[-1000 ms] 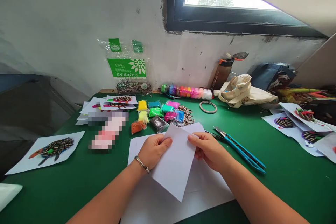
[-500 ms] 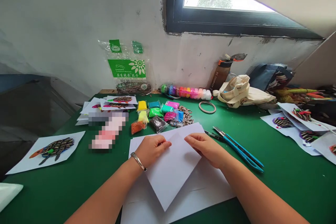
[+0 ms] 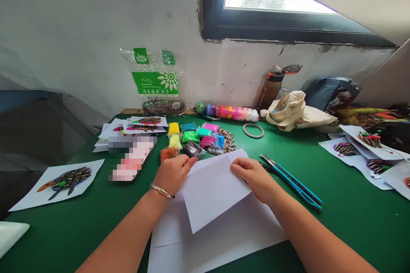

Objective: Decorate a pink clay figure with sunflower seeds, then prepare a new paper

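A small blank white sheet (image 3: 214, 192) is held up between my two hands, tilted, over larger white paper (image 3: 233, 245) lying on the green table. My left hand (image 3: 174, 172), with a silver bracelet at the wrist, pinches the sheet's upper left edge. At its upper right corner, my right hand (image 3: 253, 177) grips the same sheet between thumb and fingers. Just beyond the hands lie small packets of coloured clay, among them a black one (image 3: 192, 149) and an orange one (image 3: 168, 153), beside a pile of striped seeds (image 3: 228, 140).
Right of my right hand lie a blue cutter and tweezers (image 3: 296, 183). A seed-covered bird picture (image 3: 67, 182) is at the left, near a blurred pink object (image 3: 134, 160). More pictures (image 3: 365, 153) lie right. A tape ring (image 3: 253, 130), bottle (image 3: 270, 91) and cloth bag (image 3: 291, 111) stand behind.
My left hand has moved left and slightly up to the sheet's edge. The sheet has turned, its lower corner now further left and higher. My right hand has shifted slightly right.
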{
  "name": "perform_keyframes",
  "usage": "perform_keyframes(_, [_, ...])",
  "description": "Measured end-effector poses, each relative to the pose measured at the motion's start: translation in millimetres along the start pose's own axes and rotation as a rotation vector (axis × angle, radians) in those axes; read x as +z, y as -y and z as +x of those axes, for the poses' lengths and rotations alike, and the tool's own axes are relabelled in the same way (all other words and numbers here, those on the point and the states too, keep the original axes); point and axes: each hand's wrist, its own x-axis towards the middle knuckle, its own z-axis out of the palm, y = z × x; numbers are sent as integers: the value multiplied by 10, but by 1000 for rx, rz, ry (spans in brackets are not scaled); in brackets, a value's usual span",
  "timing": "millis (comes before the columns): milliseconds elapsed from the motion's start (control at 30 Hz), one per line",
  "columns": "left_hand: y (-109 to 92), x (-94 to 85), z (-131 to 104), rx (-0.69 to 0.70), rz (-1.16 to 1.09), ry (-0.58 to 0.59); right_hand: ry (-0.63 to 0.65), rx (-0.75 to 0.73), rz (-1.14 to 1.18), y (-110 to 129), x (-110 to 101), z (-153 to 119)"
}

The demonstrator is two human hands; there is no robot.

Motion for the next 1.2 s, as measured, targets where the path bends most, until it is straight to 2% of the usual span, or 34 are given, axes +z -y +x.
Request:
perform_keyframes(133, [17, -120, -24, 5, 68, -214, -47, -6, 40, -19, -22, 31])
perform_keyframes(167, [-17, -134, -49, 35, 80, -260, -51, -4, 40, -22, -15, 34])
perform_keyframes(233, [-131, -124, -119, 207, 118, -366, -50, -5, 26, -27, 13, 31])
perform_keyframes(267, [-200, -96, -160, 291, 102, -338, -45, -8, 14, -30, 35, 27])
perform_keyframes(367, [-376, 62, -270, 482, 14, -107, -25, -28, -86, -44, 102, 14])
perform_keyframes(467, [-418, 255, -318, 585, 18, 135, -41, -148, -392, -32, 107, -7])
perform_keyframes(567, [-371, 373, -317, 571, 142, 306, -187, -332, -778, 56, -36, -59])
perform_keyframes(667, [-344, 384, -310, 522, 191, 433, -387, -347, -968, 183, -333, -144])
perform_keyframes(800, [-348, 349, -321, 501, 187, 487, -588, -151, -1130, 163, -778, -267])
perform_keyframes(867, [-344, 350, -330, 503, 180, 493, -588, 1, -1222, 29, -930, -316])
perform_keyframes(933, [-336, 364, -336, 506, 172, 489, -549, 87, -1302, -139, -1012, -350])
perform_keyframes(1000, [-327, 382, -337, 510, 171, 484, -504, 50, -1394, -285, -1040, -367])
perform_keyframes(1067, [-318, 396, -334, 509, 176, 478, -513, 2, -1470, -370, -1041, -366])
perform_keyframes(1200, [-295, 412, -315, 487, 191, 462, -588, -87, -1471, -377, -1016, -347])
